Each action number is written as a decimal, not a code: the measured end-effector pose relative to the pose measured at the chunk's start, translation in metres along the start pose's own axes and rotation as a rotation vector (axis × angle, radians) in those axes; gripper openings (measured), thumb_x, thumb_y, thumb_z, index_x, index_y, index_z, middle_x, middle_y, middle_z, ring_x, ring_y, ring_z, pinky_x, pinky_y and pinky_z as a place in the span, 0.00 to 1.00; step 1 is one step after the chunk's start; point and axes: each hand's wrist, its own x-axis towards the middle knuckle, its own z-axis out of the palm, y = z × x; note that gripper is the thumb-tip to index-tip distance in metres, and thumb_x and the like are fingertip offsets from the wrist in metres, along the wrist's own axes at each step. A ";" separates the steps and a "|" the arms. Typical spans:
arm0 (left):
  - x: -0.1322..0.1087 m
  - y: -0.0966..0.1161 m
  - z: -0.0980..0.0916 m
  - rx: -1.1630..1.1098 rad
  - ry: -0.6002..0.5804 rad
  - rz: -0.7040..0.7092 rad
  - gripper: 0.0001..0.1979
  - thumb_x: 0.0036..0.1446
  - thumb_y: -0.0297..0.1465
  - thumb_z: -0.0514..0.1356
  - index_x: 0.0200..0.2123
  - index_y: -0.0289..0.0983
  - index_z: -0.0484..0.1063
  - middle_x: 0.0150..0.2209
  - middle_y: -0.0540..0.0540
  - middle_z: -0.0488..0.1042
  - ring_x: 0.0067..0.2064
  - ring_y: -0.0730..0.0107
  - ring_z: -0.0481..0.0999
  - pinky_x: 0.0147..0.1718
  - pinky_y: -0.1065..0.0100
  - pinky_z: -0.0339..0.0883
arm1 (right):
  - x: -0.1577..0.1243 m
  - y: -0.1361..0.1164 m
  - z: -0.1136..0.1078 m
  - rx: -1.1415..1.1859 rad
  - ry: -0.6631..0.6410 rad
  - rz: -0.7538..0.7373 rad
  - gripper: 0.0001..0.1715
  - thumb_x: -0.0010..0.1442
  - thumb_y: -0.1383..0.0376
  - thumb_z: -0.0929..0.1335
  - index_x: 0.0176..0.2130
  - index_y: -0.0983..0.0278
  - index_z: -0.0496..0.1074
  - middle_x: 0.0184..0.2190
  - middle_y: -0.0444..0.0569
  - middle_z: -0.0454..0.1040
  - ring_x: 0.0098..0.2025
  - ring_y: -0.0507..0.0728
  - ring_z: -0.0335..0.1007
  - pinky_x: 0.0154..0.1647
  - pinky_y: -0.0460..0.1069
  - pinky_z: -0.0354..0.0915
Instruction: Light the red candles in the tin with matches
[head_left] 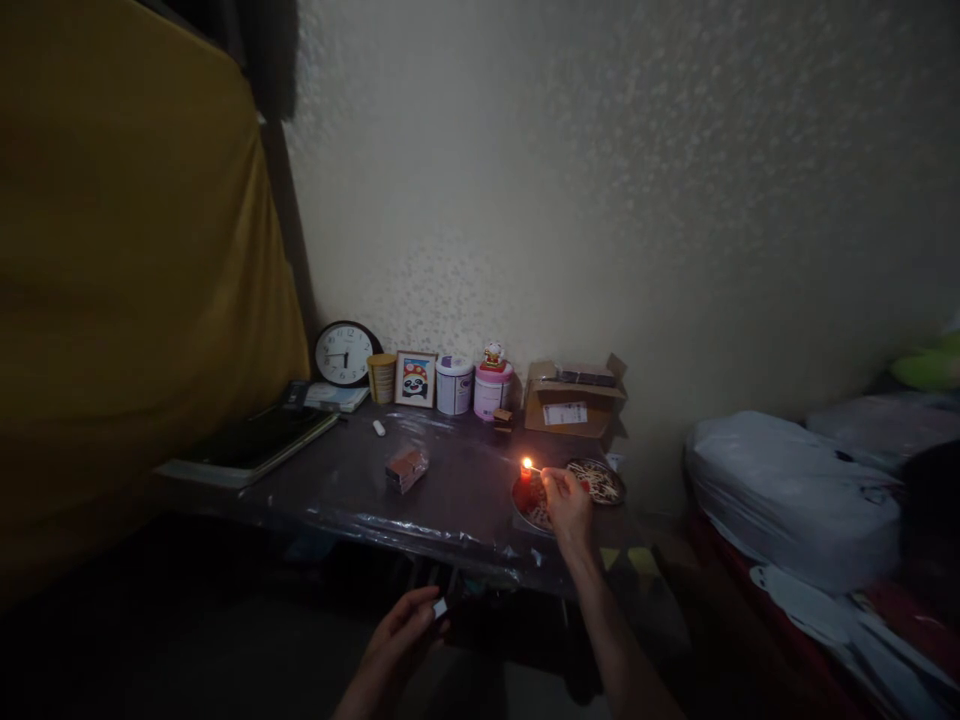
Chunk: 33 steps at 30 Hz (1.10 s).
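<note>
My right hand (pixel 568 502) pinches a thin matchstick (pixel 535 468), its far tip at the bright flame (pixel 527 463). Just below that flame stands a short red candle (pixel 526 475) on a round dish (pixel 534 508), which my hand partly covers. Low in front of the table's edge, my left hand (pixel 407 630) is closed around a small matchbox (pixel 440 607); only a pale end of it shows between the fingers. Behind my right hand lies a second round dish (pixel 598 482) with several light sticks in it.
On the dark plastic-covered table (pixel 330 500) lies a wrapped brownish block (pixel 406 468). Along the wall stand a clock (pixel 346 354), a panda picture (pixel 415 380), two tubs and an open cardboard box (pixel 574 405). A yellow curtain (pixel 135 280) hangs left; a white bag (pixel 795 500) sits right.
</note>
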 end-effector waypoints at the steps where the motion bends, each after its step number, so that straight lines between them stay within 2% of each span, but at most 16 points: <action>1: 0.000 0.000 0.000 0.002 0.003 0.000 0.25 0.31 0.43 0.69 0.35 0.38 0.75 0.32 0.43 0.78 0.37 0.55 0.77 0.40 0.59 0.66 | 0.000 0.001 0.000 -0.003 0.001 0.000 0.10 0.48 0.58 0.67 0.29 0.62 0.72 0.28 0.49 0.77 0.33 0.57 0.73 0.37 0.51 0.68; 4: -0.001 0.001 0.001 -0.008 -0.002 -0.001 0.24 0.32 0.43 0.69 0.35 0.39 0.75 0.33 0.43 0.79 0.38 0.56 0.77 0.42 0.59 0.65 | 0.001 0.004 0.002 -0.012 0.005 0.000 0.11 0.48 0.58 0.67 0.29 0.62 0.72 0.28 0.48 0.77 0.33 0.57 0.73 0.37 0.51 0.68; 9: -0.004 0.005 0.002 -0.007 -0.017 -0.021 0.21 0.34 0.41 0.69 0.35 0.39 0.75 0.33 0.44 0.78 0.37 0.59 0.76 0.38 0.62 0.66 | -0.001 0.005 0.001 -0.020 0.002 0.007 0.11 0.48 0.57 0.67 0.29 0.62 0.72 0.27 0.49 0.77 0.32 0.57 0.73 0.35 0.50 0.68; 15: -0.005 0.004 0.004 0.004 0.010 -0.015 0.23 0.33 0.42 0.69 0.35 0.38 0.75 0.33 0.44 0.78 0.37 0.57 0.77 0.38 0.62 0.66 | -0.002 0.003 0.000 -0.027 0.004 0.010 0.12 0.48 0.57 0.66 0.29 0.63 0.72 0.28 0.50 0.77 0.33 0.58 0.74 0.35 0.51 0.68; 20: -0.002 0.002 0.002 -0.054 -0.028 -0.013 0.22 0.34 0.40 0.69 0.35 0.38 0.75 0.32 0.43 0.79 0.36 0.58 0.77 0.36 0.65 0.66 | -0.002 0.003 -0.001 -0.028 0.001 0.010 0.13 0.47 0.57 0.67 0.29 0.63 0.72 0.29 0.50 0.77 0.33 0.59 0.73 0.36 0.52 0.68; 27: -0.011 0.012 0.005 -0.037 -0.058 -0.029 0.20 0.37 0.37 0.69 0.36 0.37 0.75 0.34 0.42 0.79 0.38 0.59 0.77 0.37 0.65 0.66 | -0.004 0.001 -0.003 -0.001 0.016 0.019 0.12 0.47 0.57 0.67 0.29 0.63 0.72 0.29 0.51 0.77 0.33 0.58 0.73 0.37 0.52 0.68; 31: -0.012 0.012 0.006 -0.045 -0.059 -0.027 0.20 0.37 0.37 0.69 0.36 0.37 0.75 0.34 0.42 0.79 0.39 0.57 0.77 0.39 0.63 0.66 | -0.007 -0.009 -0.004 0.050 0.029 0.031 0.13 0.46 0.57 0.68 0.28 0.64 0.72 0.28 0.50 0.76 0.32 0.57 0.72 0.35 0.51 0.67; 33: -0.011 0.011 0.005 -0.049 -0.057 -0.024 0.20 0.37 0.37 0.69 0.36 0.36 0.75 0.34 0.42 0.79 0.39 0.57 0.77 0.40 0.63 0.66 | -0.008 -0.021 -0.008 0.086 0.029 0.032 0.12 0.46 0.57 0.68 0.27 0.64 0.71 0.26 0.48 0.75 0.28 0.55 0.70 0.30 0.48 0.67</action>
